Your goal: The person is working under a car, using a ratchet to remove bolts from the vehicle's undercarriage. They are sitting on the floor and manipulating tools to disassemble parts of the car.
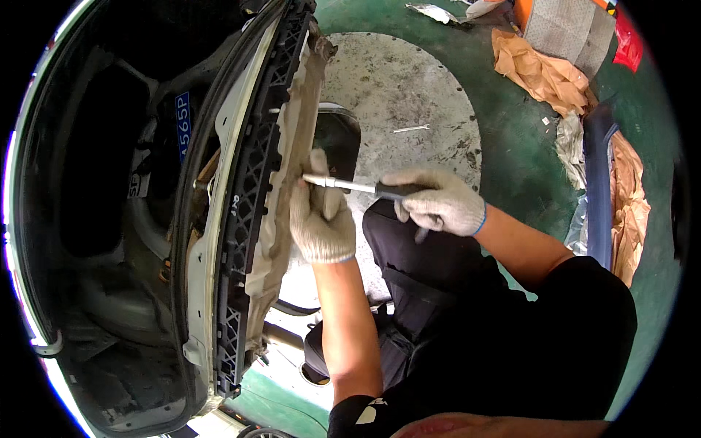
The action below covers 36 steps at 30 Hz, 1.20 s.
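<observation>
My right hand (442, 203), in a knitted off-white glove, is closed around the black handle of a socket wrench (354, 185). Its silver shaft points left toward the beige metal panel (296, 139) at the car's open rear end. My left hand (323, 219), gloved alike, is at the socket end, against the panel edge. One finger sticks up beyond the shaft, while the other fingers curl around the tip. Whatever the socket sits on is hidden by the glove. A black ribbed plastic strip (244, 212) runs along the panel.
The open trunk (109, 292) fills the left side. Past my hands, a small wrench (412, 129) lies on a worn round floor plate (409, 80). Crumpled brown paper (540, 73) and a long dark blue part (599, 197) are on the green floor at right. My bent knee is below my right hand.
</observation>
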Each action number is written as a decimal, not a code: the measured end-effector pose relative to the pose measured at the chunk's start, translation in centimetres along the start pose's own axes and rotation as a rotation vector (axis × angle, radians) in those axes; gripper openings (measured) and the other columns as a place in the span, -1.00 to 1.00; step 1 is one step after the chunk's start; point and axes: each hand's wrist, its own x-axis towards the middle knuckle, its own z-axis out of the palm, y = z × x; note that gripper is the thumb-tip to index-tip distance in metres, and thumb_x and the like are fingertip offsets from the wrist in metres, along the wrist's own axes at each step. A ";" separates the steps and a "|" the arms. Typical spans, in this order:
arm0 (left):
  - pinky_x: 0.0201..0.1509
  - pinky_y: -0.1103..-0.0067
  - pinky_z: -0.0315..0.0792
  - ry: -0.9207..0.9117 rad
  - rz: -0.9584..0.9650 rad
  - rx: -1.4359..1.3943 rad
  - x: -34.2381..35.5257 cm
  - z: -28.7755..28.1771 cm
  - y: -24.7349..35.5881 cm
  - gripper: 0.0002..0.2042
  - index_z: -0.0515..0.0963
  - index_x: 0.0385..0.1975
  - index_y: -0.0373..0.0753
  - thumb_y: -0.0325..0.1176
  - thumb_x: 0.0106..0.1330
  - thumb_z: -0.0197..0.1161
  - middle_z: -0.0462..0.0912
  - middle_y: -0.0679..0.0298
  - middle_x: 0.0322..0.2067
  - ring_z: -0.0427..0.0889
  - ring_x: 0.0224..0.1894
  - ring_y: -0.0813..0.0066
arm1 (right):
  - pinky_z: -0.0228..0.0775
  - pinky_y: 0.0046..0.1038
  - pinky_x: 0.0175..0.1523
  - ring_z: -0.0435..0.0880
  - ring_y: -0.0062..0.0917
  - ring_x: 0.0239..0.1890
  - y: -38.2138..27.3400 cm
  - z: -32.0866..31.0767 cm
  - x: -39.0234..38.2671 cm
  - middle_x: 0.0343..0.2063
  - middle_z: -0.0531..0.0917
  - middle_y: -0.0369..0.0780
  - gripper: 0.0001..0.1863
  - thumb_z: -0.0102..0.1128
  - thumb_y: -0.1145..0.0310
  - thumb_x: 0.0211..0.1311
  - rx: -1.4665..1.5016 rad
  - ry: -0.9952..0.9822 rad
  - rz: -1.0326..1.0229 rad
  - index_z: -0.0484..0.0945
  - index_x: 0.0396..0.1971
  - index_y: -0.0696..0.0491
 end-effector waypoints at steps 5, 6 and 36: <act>-0.58 0.73 0.10 0.081 -0.021 0.025 6.3 3.9 -2.0 -0.71 0.52 0.12 -0.35 -0.29 0.69 -0.02 0.71 -0.14 0.13 0.54 -0.45 0.72 | 0.55 -0.51 -0.19 0.67 -0.59 -0.27 -4.3 -1.2 3.2 -0.07 0.72 -0.20 -0.48 0.35 0.54 0.34 -0.441 0.092 -0.278 0.57 0.30 0.07; -0.58 0.73 0.11 0.127 -0.013 0.026 7.2 5.2 -2.3 -0.70 0.51 0.13 -0.34 -0.28 0.69 -0.04 0.71 -0.13 0.13 0.56 -0.44 0.72 | 0.58 -0.46 -0.06 0.70 -0.54 -0.15 -4.6 -1.6 4.3 -0.01 0.72 -0.19 -0.48 0.36 0.53 0.34 -0.564 0.083 -0.428 0.56 0.30 0.08; -0.61 0.69 0.07 0.014 -0.216 0.353 6.4 5.6 -3.8 -0.76 0.52 0.04 -0.26 -0.23 0.61 0.20 0.43 0.39 -0.49 0.15 -0.63 0.70 | 0.59 -0.35 -0.32 0.80 -0.36 -0.36 -11.2 -0.4 6.7 -0.25 0.78 -0.10 -0.69 0.35 0.28 0.38 -0.918 0.132 -0.443 0.59 0.02 0.07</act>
